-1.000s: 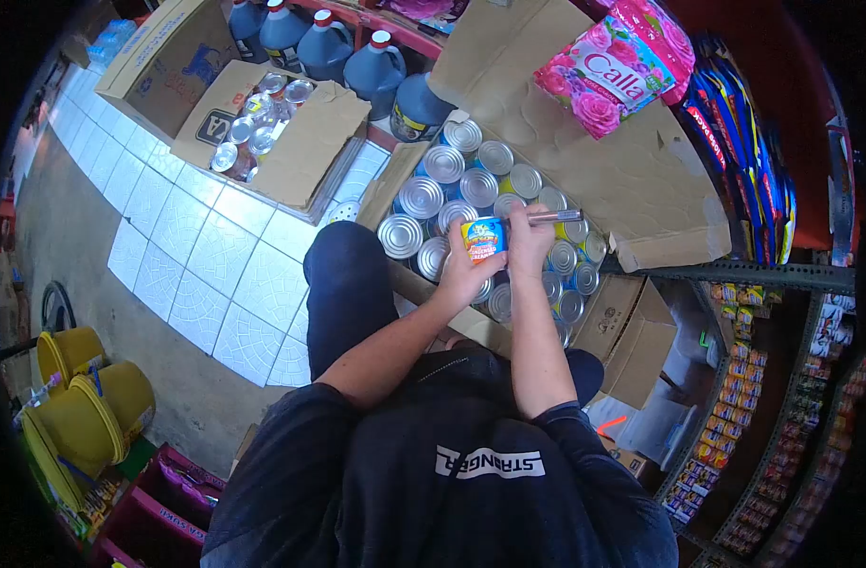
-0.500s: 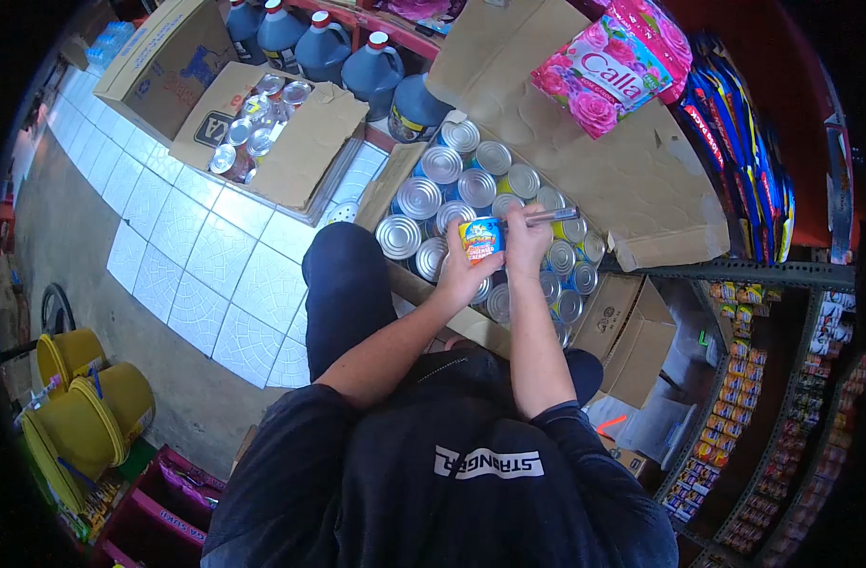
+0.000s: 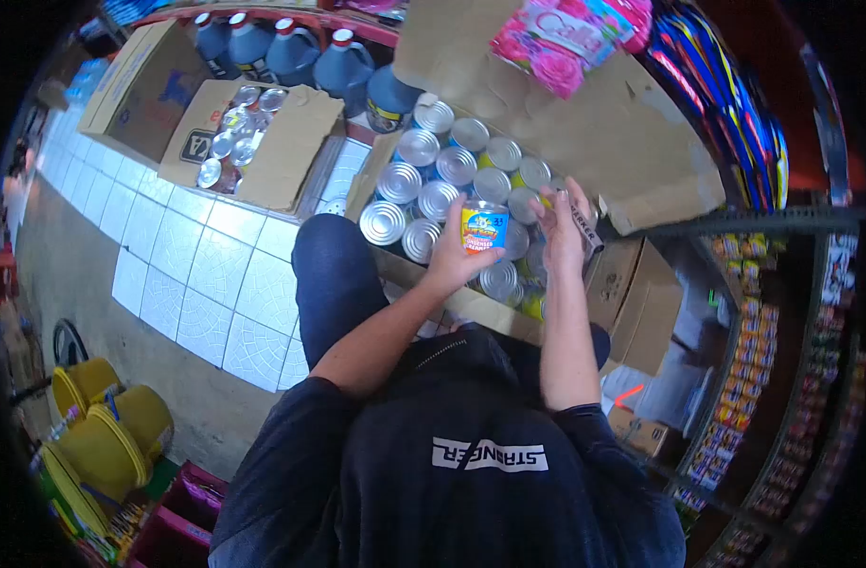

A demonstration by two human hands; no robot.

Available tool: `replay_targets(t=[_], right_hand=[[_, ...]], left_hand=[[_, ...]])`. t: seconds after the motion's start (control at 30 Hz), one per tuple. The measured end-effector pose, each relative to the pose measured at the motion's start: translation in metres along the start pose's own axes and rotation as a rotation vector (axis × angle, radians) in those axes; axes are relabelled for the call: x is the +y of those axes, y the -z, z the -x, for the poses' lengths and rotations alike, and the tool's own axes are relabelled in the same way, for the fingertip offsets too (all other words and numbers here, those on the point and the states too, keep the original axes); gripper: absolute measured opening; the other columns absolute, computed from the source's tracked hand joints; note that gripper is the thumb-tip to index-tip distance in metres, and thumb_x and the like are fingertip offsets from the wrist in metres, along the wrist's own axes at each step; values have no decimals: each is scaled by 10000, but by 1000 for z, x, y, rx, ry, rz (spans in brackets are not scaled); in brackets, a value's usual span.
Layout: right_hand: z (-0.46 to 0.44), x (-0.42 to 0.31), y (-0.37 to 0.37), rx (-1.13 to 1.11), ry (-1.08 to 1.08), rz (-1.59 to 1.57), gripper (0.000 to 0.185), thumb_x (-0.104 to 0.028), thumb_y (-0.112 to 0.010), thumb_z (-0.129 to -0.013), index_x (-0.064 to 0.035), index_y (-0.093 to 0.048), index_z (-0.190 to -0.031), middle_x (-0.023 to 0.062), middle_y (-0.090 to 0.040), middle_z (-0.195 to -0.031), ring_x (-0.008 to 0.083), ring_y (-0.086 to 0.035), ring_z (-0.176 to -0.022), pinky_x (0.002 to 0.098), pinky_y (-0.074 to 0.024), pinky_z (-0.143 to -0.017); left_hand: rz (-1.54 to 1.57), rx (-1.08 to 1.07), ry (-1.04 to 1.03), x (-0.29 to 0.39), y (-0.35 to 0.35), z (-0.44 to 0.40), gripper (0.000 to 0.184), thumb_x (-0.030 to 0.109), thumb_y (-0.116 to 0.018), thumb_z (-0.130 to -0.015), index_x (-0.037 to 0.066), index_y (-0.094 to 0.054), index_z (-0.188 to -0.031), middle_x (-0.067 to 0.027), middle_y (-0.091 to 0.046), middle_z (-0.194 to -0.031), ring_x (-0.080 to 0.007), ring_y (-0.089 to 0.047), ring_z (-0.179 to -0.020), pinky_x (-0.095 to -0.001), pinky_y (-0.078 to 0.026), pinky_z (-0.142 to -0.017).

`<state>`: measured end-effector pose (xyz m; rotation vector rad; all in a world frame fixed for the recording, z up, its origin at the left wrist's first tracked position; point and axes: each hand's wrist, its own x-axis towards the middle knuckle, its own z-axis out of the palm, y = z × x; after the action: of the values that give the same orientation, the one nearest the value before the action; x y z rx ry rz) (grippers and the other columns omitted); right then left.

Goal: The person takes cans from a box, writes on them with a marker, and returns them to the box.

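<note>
My left hand grips a blue and yellow can of condensed creamer, holding it tilted above an open carton. Dark handwritten marks show near the can's upper right. To the right of it, my right hand has its fingers raised and holds a marker lengthwise against the palm. Beneath both hands, the carton holds several rows of silver-topped cans. Part of these rows is hidden by my hands and the held can.
A smaller carton of cans stands on white tiles at left, with dark jugs behind. A pink Calla pack lies on a cardboard flap. Stocked shelves line the right; yellow buckets stand lower left.
My right hand and the marker have moved right, away from the can, and its fingers have lifted. Dark marks now show on the can. The whole view has shifted slightly.
</note>
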<state>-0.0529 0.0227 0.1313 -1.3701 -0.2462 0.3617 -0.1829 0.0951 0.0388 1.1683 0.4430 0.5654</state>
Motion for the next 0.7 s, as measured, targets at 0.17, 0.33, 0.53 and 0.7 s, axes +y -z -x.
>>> replay_targets(t=[0.17,0.33,0.53,0.7], right_hand=[[35,-25,48,-252,-90,451,302,-205,-651,-849,-58,-484,-1053,67,-594,-972,156,-581,-875,277,-475,-769],[71,-16,64,-313,20,556,384,-171,-754,-755,-69,-474,-996,38,-587,-881,118,-551,-795,270,-459,-706],[79,5,93,-54,-46,546,271,-224,-635,-861,-62,-471,-1005,88,-616,-878,170,-598,-800,304,-470,-703],[92,6,86,-216,134,712,256,-189,-621,-868,-70,-468,-1035,126,-624,-944,224,-626,-855,323,-479,-748]], left_hand=[[-466,-192,-268,22,-8,13,975,238,-807,-594,28,-260,-1373,-219,-459,-1252,-352,-467,-1159,-391,-381,-965],[-604,-354,-445,19,-12,23,980,235,-805,-585,46,-263,-1380,-212,-479,-1195,-378,-479,-1087,-408,-401,-917],[-661,-508,-418,14,-9,32,935,278,-802,-627,35,-282,-1365,-214,-452,-1248,-365,-466,-1146,-394,-379,-970],[-709,-565,-404,14,-15,40,906,291,-794,-636,31,-303,-1353,-216,-457,-1244,-375,-468,-1139,-403,-371,-974]])
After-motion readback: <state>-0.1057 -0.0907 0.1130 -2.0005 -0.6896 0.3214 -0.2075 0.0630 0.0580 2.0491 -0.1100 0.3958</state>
